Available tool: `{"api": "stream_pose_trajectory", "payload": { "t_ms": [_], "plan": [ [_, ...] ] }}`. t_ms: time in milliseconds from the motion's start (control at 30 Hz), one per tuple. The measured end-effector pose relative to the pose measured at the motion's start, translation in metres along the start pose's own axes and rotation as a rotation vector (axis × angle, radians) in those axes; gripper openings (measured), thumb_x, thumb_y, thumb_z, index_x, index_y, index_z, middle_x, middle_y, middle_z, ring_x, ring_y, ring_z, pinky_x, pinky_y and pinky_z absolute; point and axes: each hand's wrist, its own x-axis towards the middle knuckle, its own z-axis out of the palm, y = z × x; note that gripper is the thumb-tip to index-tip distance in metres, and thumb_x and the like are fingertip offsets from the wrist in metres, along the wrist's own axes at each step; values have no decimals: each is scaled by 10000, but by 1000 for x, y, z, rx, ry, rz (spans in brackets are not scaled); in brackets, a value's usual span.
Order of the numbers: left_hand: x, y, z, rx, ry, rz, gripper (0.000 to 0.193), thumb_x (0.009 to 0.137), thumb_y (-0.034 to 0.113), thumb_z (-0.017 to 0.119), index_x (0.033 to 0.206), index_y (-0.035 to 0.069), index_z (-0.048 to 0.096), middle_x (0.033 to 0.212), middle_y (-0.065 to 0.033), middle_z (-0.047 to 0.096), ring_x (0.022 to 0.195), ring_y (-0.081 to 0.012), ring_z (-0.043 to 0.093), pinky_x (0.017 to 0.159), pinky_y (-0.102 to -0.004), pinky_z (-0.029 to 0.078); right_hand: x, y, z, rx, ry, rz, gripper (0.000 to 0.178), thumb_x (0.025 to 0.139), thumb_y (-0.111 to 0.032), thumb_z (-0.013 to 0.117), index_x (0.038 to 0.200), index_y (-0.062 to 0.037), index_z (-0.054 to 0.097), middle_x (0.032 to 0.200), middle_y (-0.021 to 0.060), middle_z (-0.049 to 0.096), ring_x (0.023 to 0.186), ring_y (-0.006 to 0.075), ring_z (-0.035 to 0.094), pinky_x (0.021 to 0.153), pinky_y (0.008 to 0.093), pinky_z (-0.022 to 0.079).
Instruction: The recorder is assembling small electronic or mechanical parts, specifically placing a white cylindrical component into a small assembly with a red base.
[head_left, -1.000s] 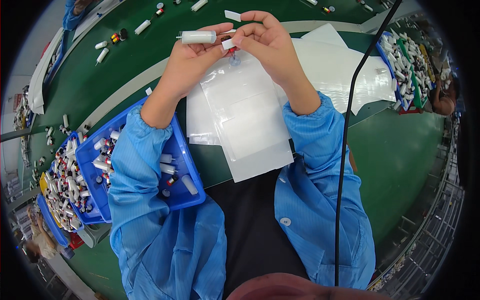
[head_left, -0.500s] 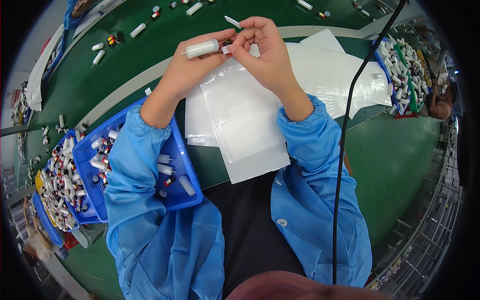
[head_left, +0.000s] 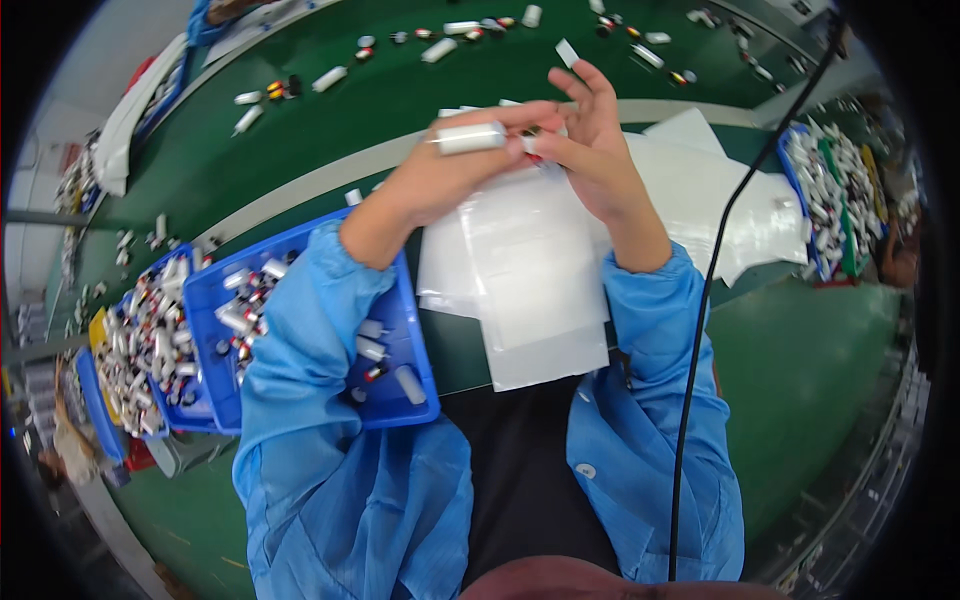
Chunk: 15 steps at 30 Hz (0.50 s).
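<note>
My left hand (head_left: 430,185) is closed around a white cylinder (head_left: 468,138) with a translucent end, lying across its fingers. Between both hands sits a small dark part with a white piece (head_left: 530,144) on it, blurred and partly covered by fingers. My right hand (head_left: 605,160) pinches at this part with thumb and finger. Its other fingers are raised, and a small white strip (head_left: 567,53) sticks up at their tips. Beneath the hands lie translucent white sheets or bags (head_left: 545,310).
Left of the sheets, a blue tray (head_left: 428,385) holds white cylinders and small dark parts; fuller blue bins (head_left: 218,400) stand beyond it. Similar pieces lie on the green surface (head_left: 300,140) ahead. Another filled bin (head_left: 800,190) is at far right. A black cable (head_left: 712,240) hangs over my right arm.
The view has shifted, so the whole scene sits lower and further right. My right fingers are spread higher with the white strip; both hands stay together around the small part.
</note>
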Motion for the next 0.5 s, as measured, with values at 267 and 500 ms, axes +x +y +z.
{"api": "stream_pose_trajectory", "payload": {
  "t_ms": [267,500],
  "plan": [
    [-2,57,-28,583,59,64,322,923,31,652,1235,-40,616,1102,-104,712,1015,-177,687,904,-310,550,3,25,-13,24,118,-36,668,856,-14,697,1424,-72,349,1287,120,490,945,109,576,862,272,476],
    [-86,116,-232,1695,455,-363,362,871,147,677,1213,37,638,1107,-184,705,976,-330,700,890,-385,540,-4,33,-1,-626,166,-296,125,919,-47,670,1026,-20,611,819,24,572,680,90,550,603,239,440]
  ]
}}
